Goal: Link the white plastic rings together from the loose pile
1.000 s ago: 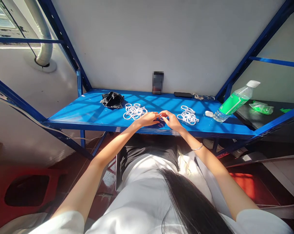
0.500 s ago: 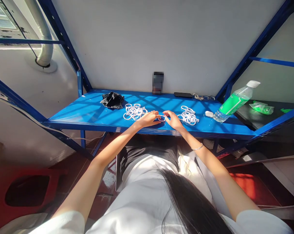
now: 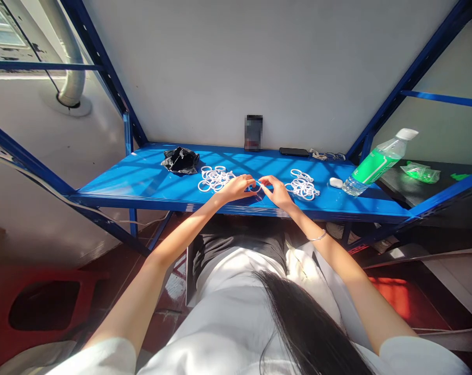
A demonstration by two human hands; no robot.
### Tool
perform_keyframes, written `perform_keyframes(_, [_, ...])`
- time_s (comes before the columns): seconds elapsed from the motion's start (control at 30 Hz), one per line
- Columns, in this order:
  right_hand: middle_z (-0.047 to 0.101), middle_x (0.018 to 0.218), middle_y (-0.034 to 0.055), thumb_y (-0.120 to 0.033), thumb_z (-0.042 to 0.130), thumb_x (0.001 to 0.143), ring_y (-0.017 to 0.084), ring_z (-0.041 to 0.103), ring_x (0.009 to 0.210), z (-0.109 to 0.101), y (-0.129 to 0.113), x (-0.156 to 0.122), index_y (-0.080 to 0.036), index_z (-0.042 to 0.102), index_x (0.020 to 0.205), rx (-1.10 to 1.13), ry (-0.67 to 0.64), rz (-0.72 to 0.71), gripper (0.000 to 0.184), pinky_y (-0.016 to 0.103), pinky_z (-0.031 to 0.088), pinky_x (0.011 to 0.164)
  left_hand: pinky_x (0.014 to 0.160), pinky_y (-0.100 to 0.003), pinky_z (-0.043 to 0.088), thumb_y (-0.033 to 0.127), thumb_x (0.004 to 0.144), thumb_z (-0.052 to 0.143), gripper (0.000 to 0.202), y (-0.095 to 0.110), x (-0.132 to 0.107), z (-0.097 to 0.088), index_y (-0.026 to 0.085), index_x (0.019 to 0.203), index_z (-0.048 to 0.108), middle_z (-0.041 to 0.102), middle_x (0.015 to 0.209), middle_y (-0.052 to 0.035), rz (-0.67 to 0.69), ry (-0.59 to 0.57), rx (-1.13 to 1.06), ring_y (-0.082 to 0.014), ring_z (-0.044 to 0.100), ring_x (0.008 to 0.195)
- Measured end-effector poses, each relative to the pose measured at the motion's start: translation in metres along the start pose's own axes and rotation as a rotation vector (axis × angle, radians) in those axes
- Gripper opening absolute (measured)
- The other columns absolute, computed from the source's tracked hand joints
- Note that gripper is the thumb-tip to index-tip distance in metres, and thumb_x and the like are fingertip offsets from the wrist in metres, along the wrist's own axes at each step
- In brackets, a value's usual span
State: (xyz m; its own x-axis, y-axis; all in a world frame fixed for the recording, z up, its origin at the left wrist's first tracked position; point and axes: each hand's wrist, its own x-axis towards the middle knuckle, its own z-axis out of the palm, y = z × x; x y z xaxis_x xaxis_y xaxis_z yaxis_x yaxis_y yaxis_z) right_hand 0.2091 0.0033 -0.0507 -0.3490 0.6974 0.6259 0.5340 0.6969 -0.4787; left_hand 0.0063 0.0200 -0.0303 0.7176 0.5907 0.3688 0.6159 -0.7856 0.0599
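Ring (image 3: 260,185), white: over the table (image 3: 142,179) near its front edge, between left ring pile (image 3: 215,178) and right ring pile (image 3: 303,186). Left hand (image 3: 238,188): curled, gripping ring. Right hand (image 3: 275,191): fingertips at ring's edge; pinch not discernible. Best handling: light, steady hold, clear of both piles.

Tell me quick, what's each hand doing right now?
Left hand: closed, holding a small, round white ring.
Right hand: partly curled at the ring's other side; whether it grips can't be told.

Silvery pipe (image 3: 74,67), bottle (image 3: 379,161) — green label (image 3: 372,167), white cap (image 3: 407,134)
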Motion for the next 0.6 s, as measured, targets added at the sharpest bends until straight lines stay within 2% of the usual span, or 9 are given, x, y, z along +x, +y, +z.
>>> perform_keyframes(0.13, [0.065,0.098,0.0063,-0.032,0.051,0.091,0.02,0.064,0.087,0.0,-0.001,0.0,-0.02,0.061,0.1,0.045,0.023,0.002,0.017,0.036,0.054,0.083,0.074,-0.028,0.047,0.037,0.09,0.055,0.026,0.002,0.0,-0.005,0.017,0.106,0.058,0.066,0.101,-0.0096,-0.009,0.07,-0.105,-0.0216,0.062,0.092])
perform_keyframes(0.23, [0.067,0.098,0.0057,-0.034,0.054,0.09,0.019,0.065,0.087,0.0,0.0,0.0,-0.02,0.061,0.099,0.134,0.039,0.03,0.018,0.035,0.054,0.083,0.069,-0.025,0.046,0.041,0.09,0.055,0.027,0.003,-0.001,-0.012,0.017,0.101,0.06,0.068,0.096,-0.0073,0.002,0.102,-0.258,-0.0176,0.063,0.085])
perform_keyframes(0.4, [0.067,0.096,0.0043,-0.04,0.061,0.087,0.02,0.066,0.088,0.001,0.004,-0.001,-0.021,0.063,0.098,0.341,0.036,0.082,0.022,0.035,0.054,0.085,0.057,-0.023,0.04,0.053,0.089,0.05,0.045,0.004,0.0,-0.019,0.014,0.072,0.063,0.064,0.07,-0.0036,-0.084,0.125,-0.424,-0.0131,0.058,0.063])
perform_keyframes(0.47, [0.067,0.091,0.0034,-0.042,0.062,0.086,0.02,0.066,0.086,0.002,0.006,-0.001,-0.022,0.063,0.096,0.439,0.02,0.108,0.023,0.035,0.055,0.083,0.056,-0.023,0.04,0.056,0.091,0.045,0.052,0.005,0.0,-0.018,0.013,0.065,0.062,0.063,0.063,-0.0034,-0.128,0.118,-0.516,-0.0124,0.057,0.059])
perform_keyframes(0.6, [0.068,0.087,0.0021,-0.046,0.064,0.083,0.02,0.067,0.082,0.002,0.008,0.0,-0.023,0.063,0.093,0.54,0.007,0.167,0.026,0.036,0.056,0.082,0.056,-0.022,0.046,0.062,0.089,0.043,0.059,0.006,0.002,-0.013,0.013,0.062,0.06,0.063,0.06,-0.0042,-0.225,0.057,-0.815,-0.0116,0.059,0.055])
